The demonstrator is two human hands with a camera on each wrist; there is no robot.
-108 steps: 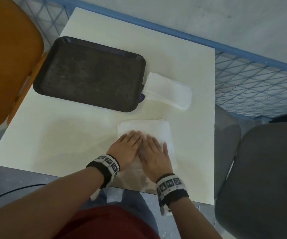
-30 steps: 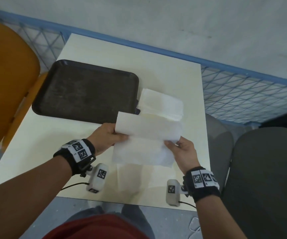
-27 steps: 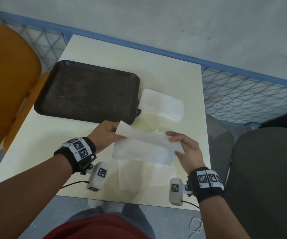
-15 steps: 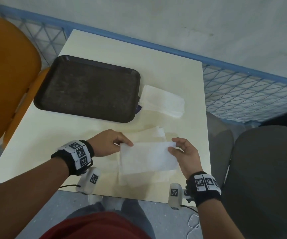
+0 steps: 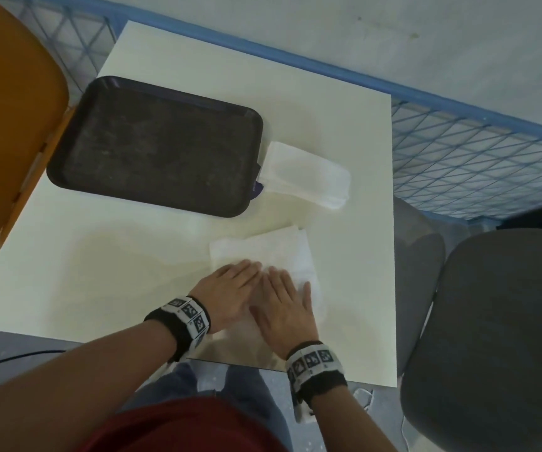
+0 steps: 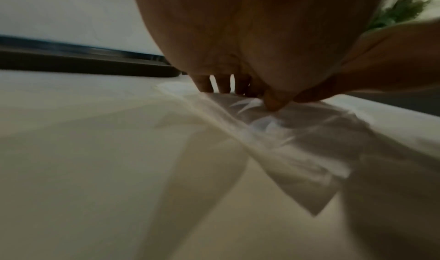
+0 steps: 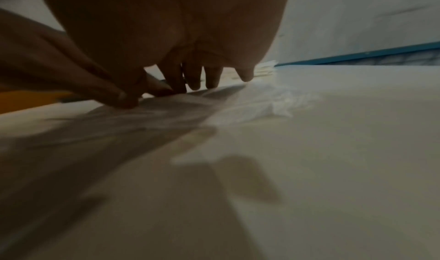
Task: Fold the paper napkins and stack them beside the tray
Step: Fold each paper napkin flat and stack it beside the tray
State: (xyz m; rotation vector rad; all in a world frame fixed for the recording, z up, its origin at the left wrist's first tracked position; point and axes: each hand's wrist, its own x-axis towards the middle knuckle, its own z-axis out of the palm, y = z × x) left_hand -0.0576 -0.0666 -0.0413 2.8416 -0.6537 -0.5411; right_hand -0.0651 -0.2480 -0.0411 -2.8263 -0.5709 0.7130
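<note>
White paper napkins (image 5: 273,249) lie in a loose pile near the table's front edge. My left hand (image 5: 230,288) and right hand (image 5: 284,303) lie side by side, flat, palms down, pressing on the top napkin. In the left wrist view straight fingers (image 6: 204,84) press the white paper (image 6: 273,132). The right wrist view shows the same, fingers (image 7: 212,77) flat on the napkin (image 7: 257,104). A stack of folded napkins (image 5: 305,174) sits right beside the dark brown tray (image 5: 152,145), touching its right edge.
The cream table (image 5: 106,262) ends just below my wrists. An orange chair (image 5: 5,119) stands at the left and a grey chair (image 5: 497,337) at the right. A blue mesh fence (image 5: 465,148) runs behind the table.
The napkin that both hands held up and folded in the air has come down onto the pile. Both hands let go of its edges and now press flat on it.
</note>
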